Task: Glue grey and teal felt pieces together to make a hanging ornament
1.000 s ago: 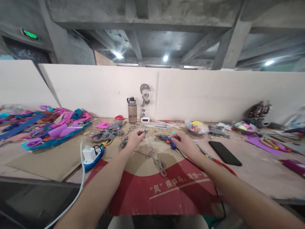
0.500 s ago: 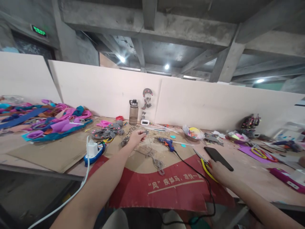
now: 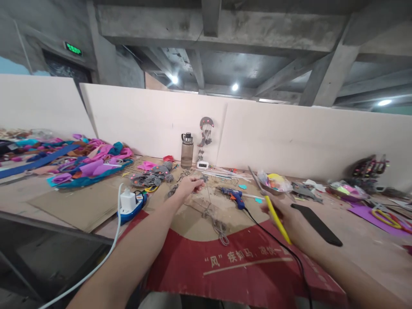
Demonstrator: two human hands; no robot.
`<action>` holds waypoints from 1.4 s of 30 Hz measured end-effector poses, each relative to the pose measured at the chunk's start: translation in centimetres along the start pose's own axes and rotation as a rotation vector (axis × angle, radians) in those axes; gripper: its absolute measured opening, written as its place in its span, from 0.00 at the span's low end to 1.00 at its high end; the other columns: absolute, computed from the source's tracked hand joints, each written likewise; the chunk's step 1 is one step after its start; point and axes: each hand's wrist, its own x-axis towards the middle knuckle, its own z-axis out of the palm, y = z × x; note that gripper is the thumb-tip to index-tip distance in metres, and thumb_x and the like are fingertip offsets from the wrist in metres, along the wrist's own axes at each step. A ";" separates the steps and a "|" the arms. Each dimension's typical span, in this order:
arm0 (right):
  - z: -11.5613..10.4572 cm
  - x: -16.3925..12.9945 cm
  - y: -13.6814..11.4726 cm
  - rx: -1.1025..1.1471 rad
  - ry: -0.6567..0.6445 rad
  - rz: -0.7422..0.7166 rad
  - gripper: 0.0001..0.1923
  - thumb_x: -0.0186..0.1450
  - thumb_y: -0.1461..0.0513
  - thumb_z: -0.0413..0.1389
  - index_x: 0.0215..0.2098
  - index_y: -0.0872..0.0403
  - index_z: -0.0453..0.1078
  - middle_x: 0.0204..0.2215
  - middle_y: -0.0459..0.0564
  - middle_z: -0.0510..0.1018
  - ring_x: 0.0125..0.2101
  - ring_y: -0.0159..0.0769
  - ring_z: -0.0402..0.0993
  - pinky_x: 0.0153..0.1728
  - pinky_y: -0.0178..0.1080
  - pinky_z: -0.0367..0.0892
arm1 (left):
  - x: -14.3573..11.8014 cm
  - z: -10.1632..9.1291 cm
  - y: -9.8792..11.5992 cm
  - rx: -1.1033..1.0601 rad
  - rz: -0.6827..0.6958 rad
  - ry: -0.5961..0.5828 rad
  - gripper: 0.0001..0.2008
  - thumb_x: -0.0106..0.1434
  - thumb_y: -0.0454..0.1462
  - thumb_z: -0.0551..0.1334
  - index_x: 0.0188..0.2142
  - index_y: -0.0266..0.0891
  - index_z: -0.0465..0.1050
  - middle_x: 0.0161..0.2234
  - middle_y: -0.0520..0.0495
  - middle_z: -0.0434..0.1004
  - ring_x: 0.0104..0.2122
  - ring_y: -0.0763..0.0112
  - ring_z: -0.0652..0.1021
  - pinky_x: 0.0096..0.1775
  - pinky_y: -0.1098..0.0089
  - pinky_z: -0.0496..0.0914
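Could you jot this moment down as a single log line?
left hand: pinching grey string piece | right hand: holding yellow-handled scissors | blue glue gun: lying on cardboard

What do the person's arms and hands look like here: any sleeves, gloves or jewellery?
Both forearms are bare as far as the picture shows, with no sleeves in view. The left hand and right hand wear no gloves. No watch, ring or bracelet shows.
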 end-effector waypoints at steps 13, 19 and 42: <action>8.6 7.5 -1.6 -0.264 0.192 -0.138 0.18 0.62 0.63 0.51 0.50 0.51 0.67 0.38 0.53 0.76 0.34 0.39 0.72 0.34 0.37 0.64 | -1.3 0.9 1.6 -0.113 -0.078 -0.003 0.15 0.46 0.43 0.70 0.24 0.33 0.71 0.23 0.50 0.74 0.18 0.82 0.67 0.21 0.77 0.60; 7.6 7.4 -1.1 -0.543 0.138 -0.150 0.20 0.64 0.60 0.51 0.55 0.49 0.65 0.38 0.52 0.76 0.35 0.40 0.72 0.29 0.36 0.60 | -1.6 0.9 1.9 -0.155 -0.132 -0.021 0.12 0.52 0.40 0.67 0.23 0.31 0.71 0.20 0.51 0.70 0.15 0.84 0.66 0.19 0.79 0.59; 7.2 7.0 -1.2 -0.686 0.092 -0.245 0.22 0.63 0.62 0.52 0.56 0.47 0.63 0.38 0.52 0.73 0.35 0.40 0.69 0.26 0.37 0.52 | -2.0 1.2 2.8 -0.053 -0.120 -0.054 0.15 0.52 0.42 0.68 0.24 0.31 0.71 0.21 0.49 0.72 0.17 0.82 0.67 0.19 0.77 0.60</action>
